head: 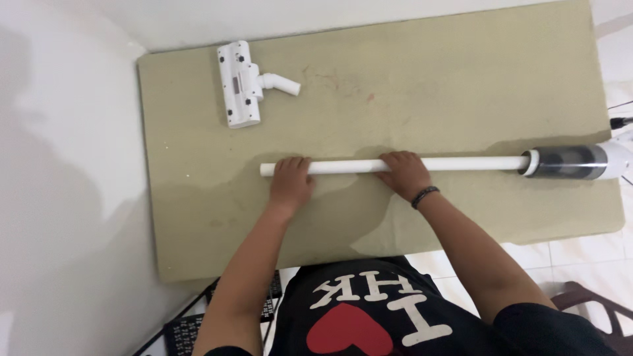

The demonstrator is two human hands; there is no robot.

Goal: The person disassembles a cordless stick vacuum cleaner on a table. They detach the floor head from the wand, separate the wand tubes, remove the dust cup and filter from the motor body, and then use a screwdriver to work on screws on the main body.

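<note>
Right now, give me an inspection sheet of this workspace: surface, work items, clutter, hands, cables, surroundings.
Surface: olive mat on pale floor, faint stains.
Work items: white tube lying flat, joined at right to vacuum body; floor head lies apart, upper left.
Clutter: nothing seen.
Hands: left hand on the tube's free end; right hand on mid-tube; grip closure unclear.
Cables: dark cable at right edge.
Surroundings: white wall left; dark crate and chair below.
</note>
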